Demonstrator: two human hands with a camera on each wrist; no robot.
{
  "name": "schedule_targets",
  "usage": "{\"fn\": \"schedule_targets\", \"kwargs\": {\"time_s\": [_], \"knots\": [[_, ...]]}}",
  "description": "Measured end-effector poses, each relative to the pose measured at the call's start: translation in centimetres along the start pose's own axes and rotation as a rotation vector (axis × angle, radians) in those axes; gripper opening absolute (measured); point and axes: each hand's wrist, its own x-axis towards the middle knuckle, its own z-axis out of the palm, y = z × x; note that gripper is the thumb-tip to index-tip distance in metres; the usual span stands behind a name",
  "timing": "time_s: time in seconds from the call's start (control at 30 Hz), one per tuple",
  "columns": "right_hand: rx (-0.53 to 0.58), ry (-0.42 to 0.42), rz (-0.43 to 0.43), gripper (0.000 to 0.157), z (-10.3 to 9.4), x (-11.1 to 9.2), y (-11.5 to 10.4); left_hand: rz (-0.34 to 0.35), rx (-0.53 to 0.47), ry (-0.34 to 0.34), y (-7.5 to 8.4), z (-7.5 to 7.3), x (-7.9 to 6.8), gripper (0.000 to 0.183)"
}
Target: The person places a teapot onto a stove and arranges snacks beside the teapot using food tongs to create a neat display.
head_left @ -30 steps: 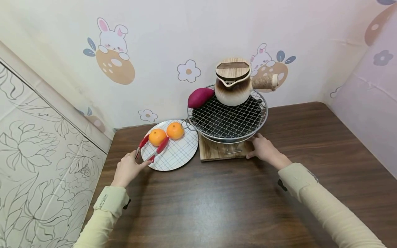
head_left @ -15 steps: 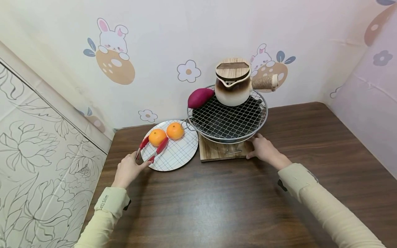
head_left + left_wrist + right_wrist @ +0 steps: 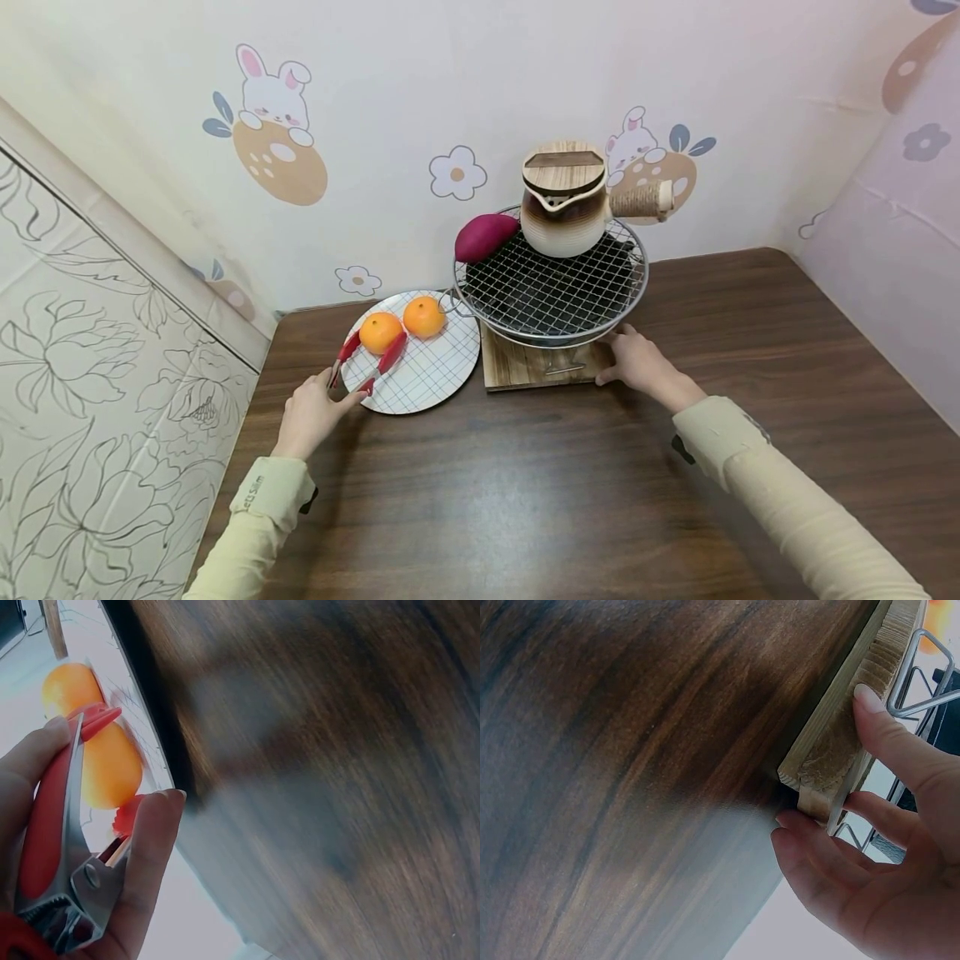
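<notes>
My left hand [image 3: 309,415] holds a pair of red-and-metal tongs [image 3: 49,817] at the left side of the table. The spread red tips of the tongs stand on either side of an orange mandarin [image 3: 380,332], which lies on a round white checked plate [image 3: 423,383]. Behind it on the plate is a second mandarin [image 3: 424,317]. My right hand [image 3: 642,364] grips the right front corner of a wooden board [image 3: 840,742], thumb on its front edge and fingers round its side. On that board stands a round grill [image 3: 555,292] with a wire mesh top.
A lidded clay pot [image 3: 564,225] with a rope-wrapped handle sits at the back of the mesh. Left of it lies a purple sweet potato [image 3: 483,237]. The dark wooden table [image 3: 487,483] meets a printed wall covering [image 3: 375,125] behind.
</notes>
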Motion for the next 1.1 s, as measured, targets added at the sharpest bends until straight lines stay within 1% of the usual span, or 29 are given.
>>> {"fn": "schedule_targets", "kwargs": {"time_s": [0.23, 0.37, 0.5, 0.73, 0.9, 1.1], "knots": [[-0.003, -0.001, 0.000, 0.082, 0.0, 0.0, 0.1, -0.007, -0.012, 0.049, -0.4, 0.2, 0.1, 0.082], [-0.003, -0.003, 0.001, 0.083, 0.0, 0.1, 0.2, -0.013, -0.045, 0.092, -0.4, 0.0, -0.1, 0.082], [-0.002, -0.004, 0.003, 0.082, 0.0, 0.0, 0.1, -0.004, -0.089, 0.143, -0.1, -0.3, -0.3, 0.081], [0.002, 0.000, 0.001, 0.084, 0.0, 0.0, 0.1, 0.019, -0.133, 0.234, 0.9, -1.1, -0.9, 0.081], [-0.003, 0.002, -0.011, 0.082, 0.0, 0.1, 0.1, 0.059, -0.156, 0.298, 2.0, -1.9, -1.3, 0.078], [0.001, -0.003, -0.006, 0.082, 0.1, 0.1, 0.2, 0.103, -0.182, 0.341, 3.3, -2.8, -1.7, 0.078]]}}
